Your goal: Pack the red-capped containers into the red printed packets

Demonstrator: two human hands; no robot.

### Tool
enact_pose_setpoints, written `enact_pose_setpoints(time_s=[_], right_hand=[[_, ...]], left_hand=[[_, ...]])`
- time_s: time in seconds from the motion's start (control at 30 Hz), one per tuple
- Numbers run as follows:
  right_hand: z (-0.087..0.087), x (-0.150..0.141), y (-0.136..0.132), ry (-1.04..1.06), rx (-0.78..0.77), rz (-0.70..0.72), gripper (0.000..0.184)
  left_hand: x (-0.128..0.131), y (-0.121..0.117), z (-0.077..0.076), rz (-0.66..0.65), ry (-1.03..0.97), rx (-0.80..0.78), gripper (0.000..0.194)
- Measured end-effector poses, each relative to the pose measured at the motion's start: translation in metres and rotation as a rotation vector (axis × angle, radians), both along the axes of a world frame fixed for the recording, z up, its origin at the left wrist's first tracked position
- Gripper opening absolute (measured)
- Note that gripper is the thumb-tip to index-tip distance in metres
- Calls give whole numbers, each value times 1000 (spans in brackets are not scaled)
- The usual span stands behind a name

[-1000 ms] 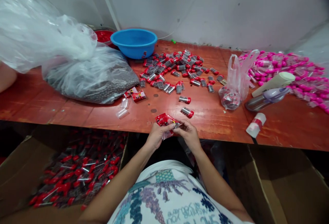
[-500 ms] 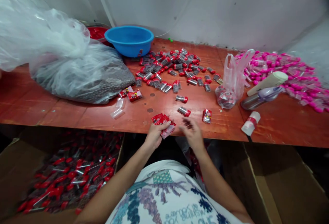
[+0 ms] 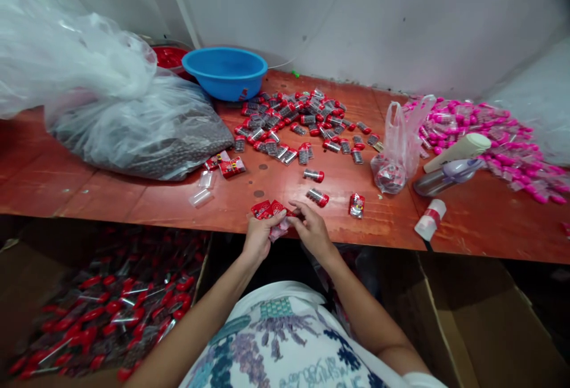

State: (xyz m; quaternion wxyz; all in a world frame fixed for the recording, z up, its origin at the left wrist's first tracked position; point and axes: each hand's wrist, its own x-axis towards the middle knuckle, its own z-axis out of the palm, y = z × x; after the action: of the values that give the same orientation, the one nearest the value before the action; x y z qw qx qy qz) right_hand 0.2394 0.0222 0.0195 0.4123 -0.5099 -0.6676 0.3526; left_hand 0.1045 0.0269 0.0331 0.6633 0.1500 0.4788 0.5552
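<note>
My left hand [image 3: 257, 237] is closed on a few red printed cards [image 3: 262, 210], fanned out just over the table's front edge. A paler, crumpled-looking piece hangs below its thumb. My right hand [image 3: 314, 235] has its thumb and fingers bent together at the right edge of these cards, pinching there. Beyond the hands lie two small clear bottles with red caps and dark contents, the nearer bottle [image 3: 317, 197] and the farther bottle [image 3: 313, 175]. A small red printed pack [image 3: 357, 205] lies to the right of them.
A heap of red-capped bottles [image 3: 307, 120] spreads behind. At left stand a bulging plastic bag [image 3: 146, 133], a blue basin [image 3: 225, 72] and clear empty tubes [image 3: 201, 198]. Rightward are a knotted bag [image 3: 392, 171], a drink bottle [image 3: 440, 178] and pink-capped items [image 3: 503, 145]. Cartons sit below.
My right hand has come left from beside the cards to their right edge, its fingers closing there. My left hand with the cards has shifted slightly left.
</note>
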Motion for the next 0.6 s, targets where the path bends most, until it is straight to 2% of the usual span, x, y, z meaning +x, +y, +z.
enact_pose_setpoints(time_s=[0.17, 0.3, 0.37, 0.47, 0.6], right_hand=[[0, 15, 13, -83, 92, 53, 32], [-4, 57, 37, -425, 226, -9, 37], [-9, 78, 47, -590, 233, 70, 45], [-15, 94, 51, -694, 219, 266, 48], [-16, 86, 44, -764, 244, 290, 35]], left_hand=[[-5, 3, -2, 20, -38, -23, 31], [-15, 10, -2, 132, -84, -106, 21], [-19, 13, -1, 169, -121, -136, 15], [-22, 16, 3, 169, -183, -156, 9], [-20, 17, 8, 168, -233, -205, 6]])
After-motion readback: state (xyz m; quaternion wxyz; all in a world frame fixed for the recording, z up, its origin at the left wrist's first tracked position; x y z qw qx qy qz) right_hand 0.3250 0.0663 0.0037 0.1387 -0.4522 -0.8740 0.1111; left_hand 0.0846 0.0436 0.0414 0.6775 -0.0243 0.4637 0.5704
